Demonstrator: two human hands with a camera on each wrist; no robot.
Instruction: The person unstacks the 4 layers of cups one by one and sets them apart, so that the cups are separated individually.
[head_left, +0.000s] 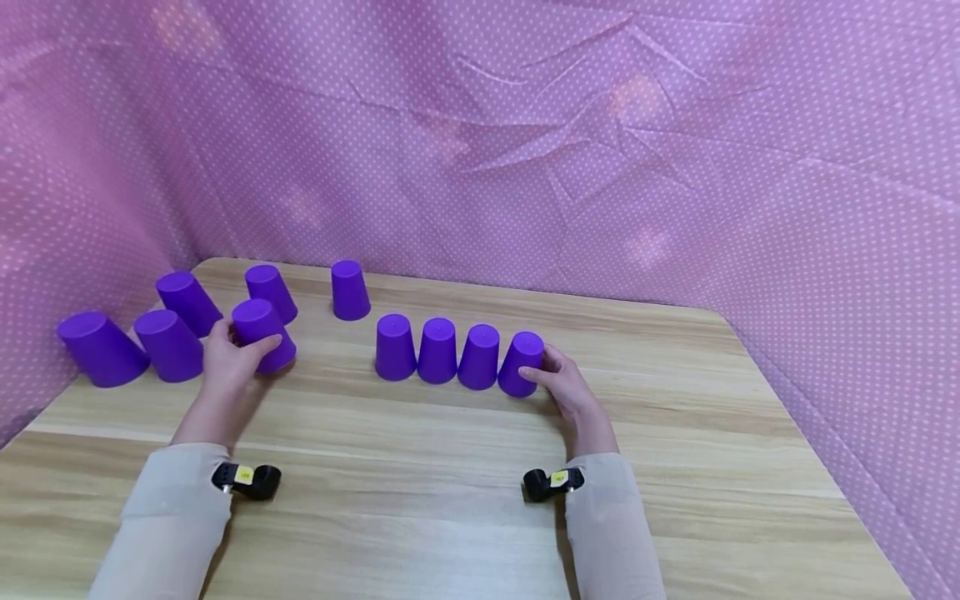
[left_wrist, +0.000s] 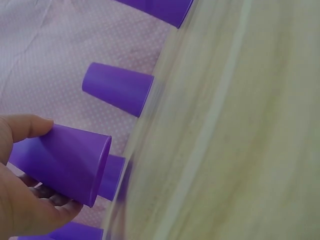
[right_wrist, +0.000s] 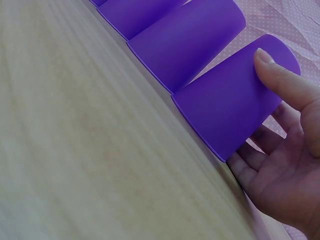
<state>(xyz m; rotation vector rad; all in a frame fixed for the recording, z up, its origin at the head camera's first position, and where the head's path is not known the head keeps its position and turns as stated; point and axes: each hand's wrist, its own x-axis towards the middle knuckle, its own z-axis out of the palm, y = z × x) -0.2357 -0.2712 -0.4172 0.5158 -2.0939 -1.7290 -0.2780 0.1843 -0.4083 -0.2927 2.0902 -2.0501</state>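
Several purple cups stand upside down on the wooden table. My left hand grips one purple cup between thumb and fingers; in the left wrist view this cup seems slightly raised, its rim apart from the tabletop. At the right end of a front row, my right hand holds another purple cup, thumb on the near side and fingers round the far side. The right wrist view shows that cup with its rim on the table, touching or nearly touching its neighbour.
Left of my left hand stand more upturned cups, among them a near cup and the outermost cup. A lone cup stands farther back, near the middle. Pink dotted cloth hangs around the table.
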